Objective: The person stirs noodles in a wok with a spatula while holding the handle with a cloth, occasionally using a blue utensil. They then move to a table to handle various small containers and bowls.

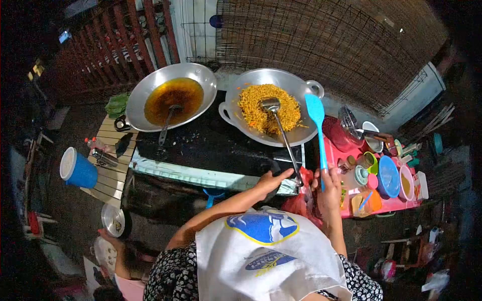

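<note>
My right hand (329,191) is closed around the handle of a light-blue spatula (315,113), which points upward with its flat head raised. To its left, my left hand (272,182) has a finger stretched out beside the lower end of a metal cooking turner (284,134); its other fingers are partly hidden. The turner's head rests in fried noodles (262,103) inside a two-handled metal wok (241,129). A red plastic bag (306,203) hangs between my hands, and I cannot make out whether either hand touches it.
A second wok (139,88) holds brown-yellow oil and a ladle (168,124). On the right, a pink table (346,210) carries bowls, jars and a blue basin (389,175). A blue bucket (80,173) stands left on a slatted bench (113,175). Another person's arm (120,256) reaches in at lower left.
</note>
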`<state>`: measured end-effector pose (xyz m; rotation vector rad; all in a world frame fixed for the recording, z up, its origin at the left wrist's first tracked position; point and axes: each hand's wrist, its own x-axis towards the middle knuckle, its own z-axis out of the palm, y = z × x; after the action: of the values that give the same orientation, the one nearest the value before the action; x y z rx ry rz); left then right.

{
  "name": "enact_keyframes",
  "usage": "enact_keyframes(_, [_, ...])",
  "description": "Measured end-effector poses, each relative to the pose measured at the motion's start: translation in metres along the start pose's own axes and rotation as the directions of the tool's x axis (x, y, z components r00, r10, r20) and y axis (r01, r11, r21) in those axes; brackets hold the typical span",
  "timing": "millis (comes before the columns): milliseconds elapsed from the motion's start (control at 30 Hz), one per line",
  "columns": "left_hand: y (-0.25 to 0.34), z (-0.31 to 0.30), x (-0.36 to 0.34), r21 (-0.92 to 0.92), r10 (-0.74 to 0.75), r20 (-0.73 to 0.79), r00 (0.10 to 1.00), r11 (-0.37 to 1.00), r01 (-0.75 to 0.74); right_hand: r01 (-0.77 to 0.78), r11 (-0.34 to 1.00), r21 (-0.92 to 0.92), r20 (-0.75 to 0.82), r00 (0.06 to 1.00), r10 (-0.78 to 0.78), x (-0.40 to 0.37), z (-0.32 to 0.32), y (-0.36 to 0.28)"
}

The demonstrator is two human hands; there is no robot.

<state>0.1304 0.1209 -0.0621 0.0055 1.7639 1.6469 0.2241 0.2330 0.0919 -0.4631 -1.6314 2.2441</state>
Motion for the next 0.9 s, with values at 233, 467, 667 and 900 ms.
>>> enact_keyframes(233, [0.042,0.024,0.003,0.215,0.083,-0.159,0.984,0.975,-0.047,-0.143,0.970,-0.198,0.112,0.980,0.168,0.033,-0.030,0.004])
enact_keyframes(467, [0.032,-0.037,-0.054,-0.015,0.150,-0.118,0.982,0.988,-0.153,0.335,0.711,-0.617,0.259,0.941,-0.219,0.107,-0.044,0.029])
enact_keyframes(667, [0.008,-0.070,-0.081,0.015,0.007,-0.086,0.996,1.000,-0.006,0.444,0.305,-0.843,0.393,0.894,-0.215,0.128,-0.025,0.022])
enact_keyframes(900, [-0.011,-0.086,-0.080,-0.074,-0.048,-0.038,0.998,0.996,0.045,0.526,-0.053,-0.849,0.519,0.809,-0.277,0.160,-0.025,0.049])
